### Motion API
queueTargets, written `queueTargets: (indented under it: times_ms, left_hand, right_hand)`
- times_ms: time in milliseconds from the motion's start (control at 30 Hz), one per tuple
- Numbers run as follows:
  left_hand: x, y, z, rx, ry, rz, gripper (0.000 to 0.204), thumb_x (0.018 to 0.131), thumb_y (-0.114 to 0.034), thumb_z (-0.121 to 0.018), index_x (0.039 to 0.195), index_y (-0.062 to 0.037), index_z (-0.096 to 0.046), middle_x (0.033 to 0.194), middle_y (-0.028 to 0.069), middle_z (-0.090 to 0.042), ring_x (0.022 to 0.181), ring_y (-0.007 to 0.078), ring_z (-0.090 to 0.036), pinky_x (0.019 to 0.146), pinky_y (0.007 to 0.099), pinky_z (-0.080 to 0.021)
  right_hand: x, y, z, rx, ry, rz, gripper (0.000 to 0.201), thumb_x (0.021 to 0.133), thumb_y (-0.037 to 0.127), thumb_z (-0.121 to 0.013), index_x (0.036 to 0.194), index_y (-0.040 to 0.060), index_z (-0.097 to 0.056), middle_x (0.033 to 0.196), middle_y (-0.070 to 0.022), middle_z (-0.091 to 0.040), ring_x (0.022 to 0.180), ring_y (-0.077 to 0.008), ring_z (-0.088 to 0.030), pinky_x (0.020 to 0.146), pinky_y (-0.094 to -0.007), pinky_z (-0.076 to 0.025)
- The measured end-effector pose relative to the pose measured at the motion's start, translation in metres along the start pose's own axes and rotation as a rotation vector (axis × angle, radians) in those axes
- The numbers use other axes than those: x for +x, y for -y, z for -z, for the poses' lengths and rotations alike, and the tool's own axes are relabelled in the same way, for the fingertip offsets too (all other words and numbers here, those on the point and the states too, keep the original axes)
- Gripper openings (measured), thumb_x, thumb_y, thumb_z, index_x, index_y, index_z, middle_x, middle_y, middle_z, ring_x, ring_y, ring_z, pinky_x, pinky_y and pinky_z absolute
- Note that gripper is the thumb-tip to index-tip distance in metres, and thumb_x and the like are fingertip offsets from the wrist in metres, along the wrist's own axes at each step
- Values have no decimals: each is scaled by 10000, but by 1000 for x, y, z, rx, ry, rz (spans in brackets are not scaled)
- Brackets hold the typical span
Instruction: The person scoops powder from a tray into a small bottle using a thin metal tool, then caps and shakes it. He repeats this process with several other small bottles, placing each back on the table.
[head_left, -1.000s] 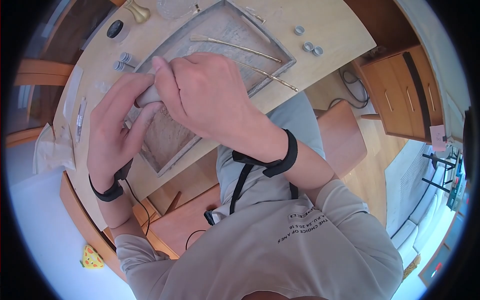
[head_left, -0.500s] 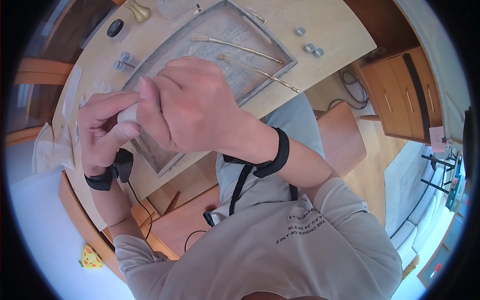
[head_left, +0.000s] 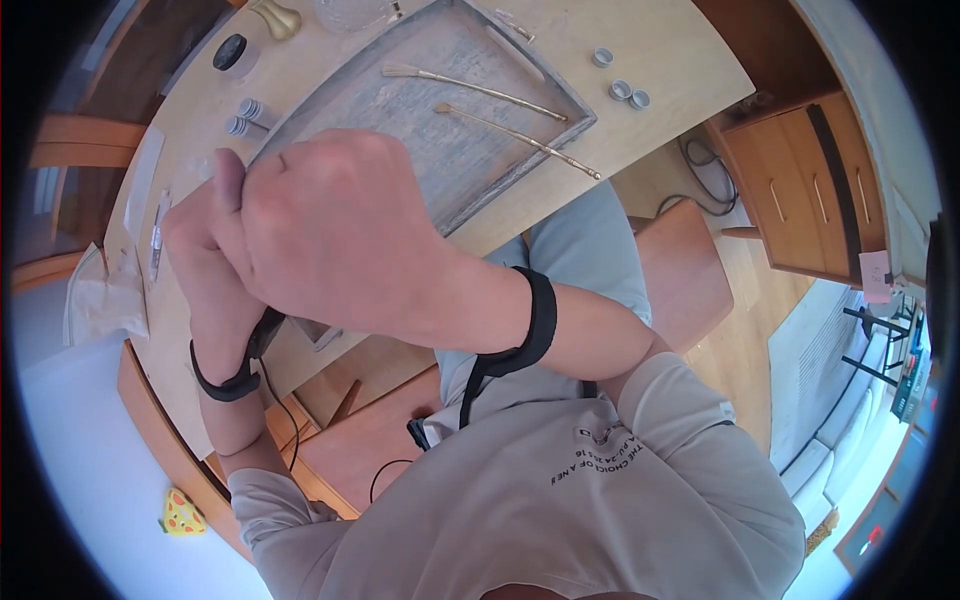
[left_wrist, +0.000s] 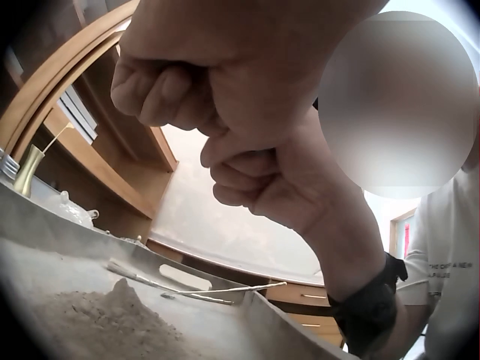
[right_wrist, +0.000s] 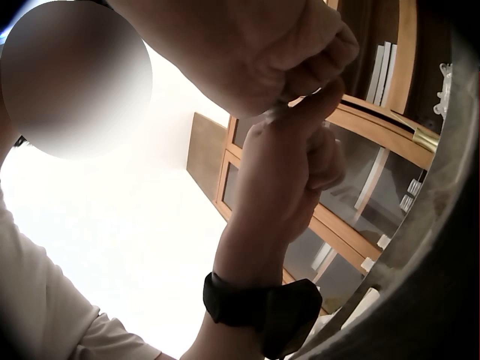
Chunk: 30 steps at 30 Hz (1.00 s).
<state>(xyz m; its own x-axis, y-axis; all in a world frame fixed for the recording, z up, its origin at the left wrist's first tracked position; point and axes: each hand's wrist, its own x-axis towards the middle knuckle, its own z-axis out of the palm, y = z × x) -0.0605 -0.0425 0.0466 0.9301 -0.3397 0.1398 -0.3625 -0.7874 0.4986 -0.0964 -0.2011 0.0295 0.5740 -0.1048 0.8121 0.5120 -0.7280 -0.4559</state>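
Observation:
Both hands meet above the tray's near left part, fists curled tight together. In the head view my right hand (head_left: pixel 325 225) lies in front, thumb sticking up, and covers much of my left hand (head_left: pixel 200 245). A small pale grey cylinder is gripped between them; only a light sliver of the cylinder (right_wrist: pixel 277 112) shows in the right wrist view, and what it is I cannot tell. Beneath is a grey shallow tray (head_left: pixel 430 170), with a mound of greyish powder (left_wrist: pixel 112 319) in the left wrist view. Two thin brass-coloured brushes, one upper brush (head_left: pixel 475 86) and one lower brush (head_left: pixel 520 140), lie across its far side.
Right of the tray stand three small round metal caps (head_left: pixel 620 90). To its left are silver-capped vials (head_left: pixel 240 127), a black-lidded jar (head_left: pixel 230 52) and a brass vase (head_left: pixel 277 18). A pen (head_left: pixel 158 240) and a plastic bag (head_left: pixel 105 300) lie at the left edge.
My right hand has moved left and closer to the head camera, over my left hand. The pale cylinder, visible between the hands earlier, is now hidden in the head view.

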Motion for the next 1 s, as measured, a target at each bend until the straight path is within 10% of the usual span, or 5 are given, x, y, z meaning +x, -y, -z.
queueTargets:
  times_ms: [200,467,567,667,1000]
  left_hand:
    - [-15,15,5,96,-54,-273,414,827,-272,-780,1018,-8,-525,892,128,-511,804,230,-500,698,359,-416]
    - [-15,14,25,-234,238,-51,458,652,-169,-855,1004,-32,-596,936,91,-539,899,231,-524,802,357,-434]
    - [-5,15,29,100,212,-348,300,653,-101,-798,894,-7,-647,808,120,-576,808,205,-561,725,351,-444]
    - [6,-15,33,-80,321,-144,168,662,-52,-739,788,23,-658,642,153,-553,617,226,-544,617,334,-434]
    - [12,-10,21,-88,230,-269,101,679,31,-634,771,59,-602,577,153,-479,553,125,-408,521,308,-376]
  right_hand:
    - [3,-5,-1,10,41,229,233,755,178,-683,554,95,-599,484,-12,-516,452,-183,-545,457,-364,-369]
    - [-1,-22,4,104,55,451,207,769,255,-665,771,54,-615,665,-12,-517,686,-180,-507,637,-331,-375]
    - [-5,-22,11,166,97,351,241,778,260,-679,865,43,-622,738,-33,-543,752,-196,-529,676,-329,-403]
    - [-7,-20,19,287,174,187,265,783,255,-700,910,34,-627,790,-50,-565,785,-219,-545,712,-331,-433]
    - [-10,-22,15,425,206,93,197,758,111,-704,930,36,-648,845,-86,-553,844,-252,-577,742,-368,-492]
